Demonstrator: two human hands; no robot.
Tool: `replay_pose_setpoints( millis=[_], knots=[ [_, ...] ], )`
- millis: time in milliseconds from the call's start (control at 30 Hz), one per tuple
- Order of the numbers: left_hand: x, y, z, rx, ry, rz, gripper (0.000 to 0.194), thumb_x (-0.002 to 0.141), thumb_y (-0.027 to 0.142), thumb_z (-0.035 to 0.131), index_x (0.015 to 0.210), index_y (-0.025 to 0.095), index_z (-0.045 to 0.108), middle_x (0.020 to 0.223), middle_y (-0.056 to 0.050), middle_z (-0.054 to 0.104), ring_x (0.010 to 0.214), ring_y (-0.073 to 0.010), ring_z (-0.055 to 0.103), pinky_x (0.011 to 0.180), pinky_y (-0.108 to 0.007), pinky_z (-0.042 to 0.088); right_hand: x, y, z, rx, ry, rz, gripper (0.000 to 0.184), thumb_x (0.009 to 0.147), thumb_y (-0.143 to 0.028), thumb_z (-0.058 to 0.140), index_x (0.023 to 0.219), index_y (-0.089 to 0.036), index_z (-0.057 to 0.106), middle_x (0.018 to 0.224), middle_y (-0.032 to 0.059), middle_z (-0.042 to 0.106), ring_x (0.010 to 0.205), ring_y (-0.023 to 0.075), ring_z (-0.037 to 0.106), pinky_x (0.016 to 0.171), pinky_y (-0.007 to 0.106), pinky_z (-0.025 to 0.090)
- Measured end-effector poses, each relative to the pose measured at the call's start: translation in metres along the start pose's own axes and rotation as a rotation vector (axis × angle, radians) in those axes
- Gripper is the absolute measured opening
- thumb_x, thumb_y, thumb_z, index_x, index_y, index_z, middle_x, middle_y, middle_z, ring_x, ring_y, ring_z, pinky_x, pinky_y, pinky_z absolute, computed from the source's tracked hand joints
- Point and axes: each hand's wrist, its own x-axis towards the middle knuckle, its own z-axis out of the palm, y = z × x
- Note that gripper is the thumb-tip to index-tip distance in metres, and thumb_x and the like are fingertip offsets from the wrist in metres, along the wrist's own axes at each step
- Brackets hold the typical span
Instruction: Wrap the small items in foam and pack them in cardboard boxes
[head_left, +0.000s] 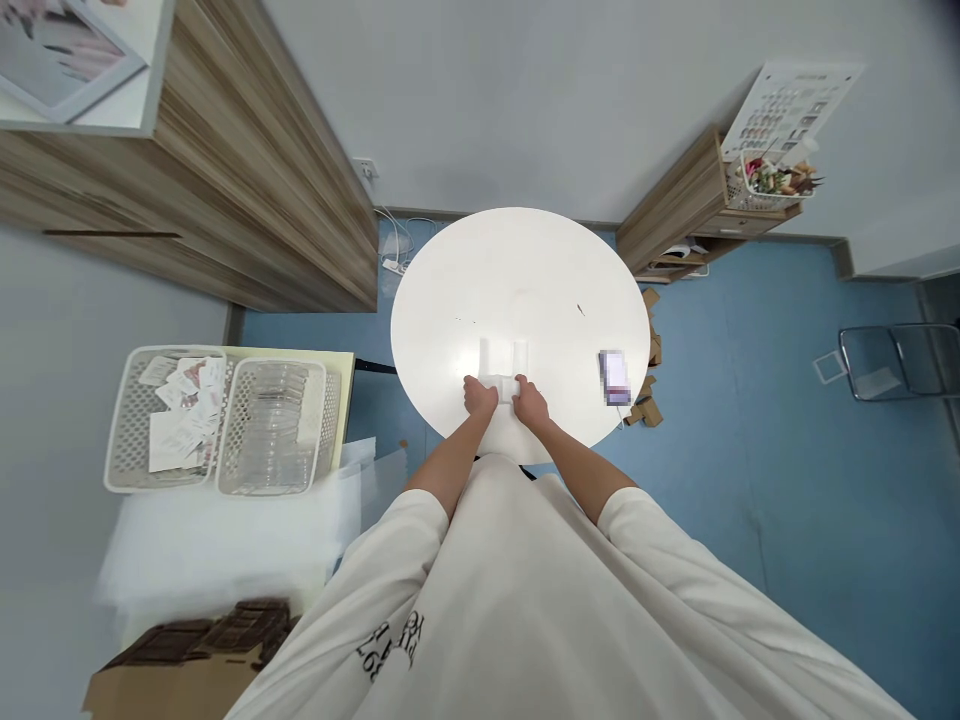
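Close to the near edge of the round white table (517,260), a small white folded piece (506,388), like paper or thin card, lies between my two hands. My left hand (478,397) grips its left end with curled fingers. At the right end, my right hand (530,403) pinches it between thumb and fingers. Just beyond the hands, two pale upright strips (520,356) show on the tabletop; I cannot tell whether they belong to the same piece. White on white blurs its exact shape.
A phone (615,376) with a cable lies at the table's right side. On the left, a side table carries a basket of paper packets (187,410) and a basket of clear plastic cases (274,430). Wooden cabinets (277,150) flank the table, with cardboard pieces (649,405) on the floor.
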Motion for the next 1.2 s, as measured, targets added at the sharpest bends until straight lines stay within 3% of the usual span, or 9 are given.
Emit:
replay_pose_setpoints(
  millis=[167,400,533,700,900,1033,1100,1200],
  knots=[
    [0.003,0.000,-0.005,-0.091,-0.108,0.045,0.038,0.084,0.025,0.067,0.113,0.023,0.044,0.113,-0.010,0.065,0.103,-0.0247,0.066,0.080,-0.034,0.052,0.000,0.000,-0.001,0.003,-0.005,0.000,0.050,0.099,-0.021,0.047,0.147,-0.026,0.035,0.122,0.0126,0.059,0.098,0.0250,0.063,0.078,0.033,0.045],
    [-0.011,0.011,0.012,-0.020,-0.171,0.298,0.017,0.084,0.022,0.064,0.091,0.025,0.049,0.095,-0.001,0.066,0.085,-0.0162,0.064,0.074,-0.029,0.051,0.001,0.004,-0.003,0.032,-0.012,-0.016,0.048,0.099,-0.024,0.047,0.146,-0.027,0.037,0.120,0.0114,0.059,0.095,0.0243,0.062,0.076,0.032,0.044],
    [-0.019,0.018,0.021,-0.023,-0.208,0.283,0.015,0.084,0.018,0.063,0.095,0.024,0.054,0.098,-0.002,0.069,0.086,-0.0166,0.065,0.076,-0.029,0.052,0.001,0.006,-0.003,0.033,-0.003,-0.029,0.047,0.100,-0.023,0.043,0.147,-0.026,0.037,0.117,0.0116,0.059,0.096,0.0246,0.060,0.077,0.032,0.043],
    [-0.021,0.018,0.019,-0.051,-0.267,0.322,0.018,0.086,0.017,0.060,0.104,0.021,0.063,0.112,-0.007,0.072,0.101,-0.0187,0.067,0.088,-0.031,0.052,-0.002,0.009,0.000,-0.031,0.102,-0.063,0.048,0.096,-0.021,0.049,0.143,-0.025,0.045,0.122,0.0134,0.054,0.109,0.0280,0.053,0.090,0.037,0.043],
    [-0.019,0.012,0.012,-0.082,-0.357,0.377,0.032,0.093,0.011,0.045,0.114,0.018,0.068,0.111,-0.007,0.074,0.098,-0.0161,0.070,0.092,-0.030,0.053,-0.011,0.025,-0.008,0.119,0.108,-0.164,0.065,0.089,-0.008,0.041,0.152,-0.019,0.031,0.125,0.0125,0.056,0.109,0.0252,0.053,0.093,0.037,0.045],
    [-0.018,0.010,0.011,-0.015,-0.370,0.430,0.040,0.090,0.007,0.047,0.123,0.017,0.067,0.115,-0.007,0.073,0.101,-0.0166,0.069,0.094,-0.031,0.053,-0.017,0.034,-0.011,0.072,0.043,-0.282,0.057,0.088,-0.006,0.043,0.143,-0.020,0.047,0.127,0.0120,0.053,0.109,0.0237,0.053,0.092,0.035,0.047],
    [-0.020,0.008,0.009,0.081,-0.338,0.501,0.042,0.090,0.007,0.046,0.126,0.019,0.066,0.119,-0.008,0.071,0.107,-0.0185,0.067,0.097,-0.033,0.051,-0.019,0.037,-0.009,0.028,0.039,-0.298,0.051,0.089,-0.007,0.044,0.138,-0.020,0.053,0.130,0.0129,0.051,0.113,0.0239,0.052,0.093,0.035,0.046],
    [-0.025,0.003,0.001,0.301,-0.218,0.731,0.049,0.087,0.007,0.049,0.133,0.021,0.061,0.134,-0.012,0.061,0.127,-0.0254,0.056,0.107,-0.041,0.044,-0.020,0.038,-0.006,-0.030,0.054,-0.282,0.050,0.091,-0.008,0.045,0.139,-0.020,0.055,0.133,0.0135,0.049,0.114,0.0253,0.051,0.094,0.037,0.046]
  ],
)
